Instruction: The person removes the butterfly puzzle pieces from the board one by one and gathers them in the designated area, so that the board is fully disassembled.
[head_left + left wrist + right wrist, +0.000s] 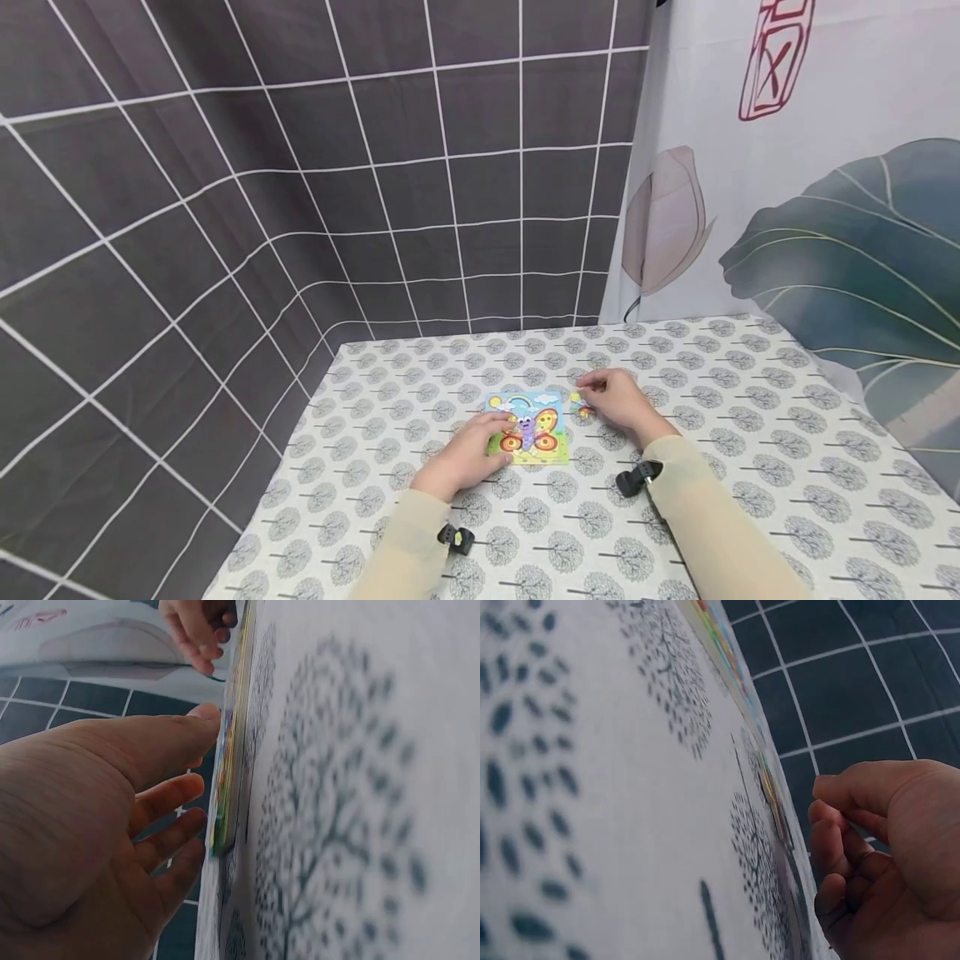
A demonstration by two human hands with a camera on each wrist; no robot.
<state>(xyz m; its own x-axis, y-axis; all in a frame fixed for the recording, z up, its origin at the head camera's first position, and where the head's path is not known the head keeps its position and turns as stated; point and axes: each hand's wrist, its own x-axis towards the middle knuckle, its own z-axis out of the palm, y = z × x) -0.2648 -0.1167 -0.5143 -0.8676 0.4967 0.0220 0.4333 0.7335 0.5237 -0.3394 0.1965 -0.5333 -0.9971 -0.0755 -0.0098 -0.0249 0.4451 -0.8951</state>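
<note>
All fingers of the left hand (467, 450) spread loosely over the left edge of a square, multicoloured butterfly panel (529, 430); to its right, the right hand (622, 400) curls its fingers at small, bright pieces (583, 409) on the white, tree-printed tabletop (720, 379), whether pinching one I cannot tell

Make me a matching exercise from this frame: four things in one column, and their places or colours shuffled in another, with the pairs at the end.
Things:
1. Left hand
2. Right hand
3. Picture board
4. Tablecloth

Places or colours:
A. White with grey trees
B. By the small colourful bits
C. Brightly coloured, with a purple-bodied butterfly
D. At the board's left side

Pairs: 1-D, 2-B, 3-C, 4-A
</note>
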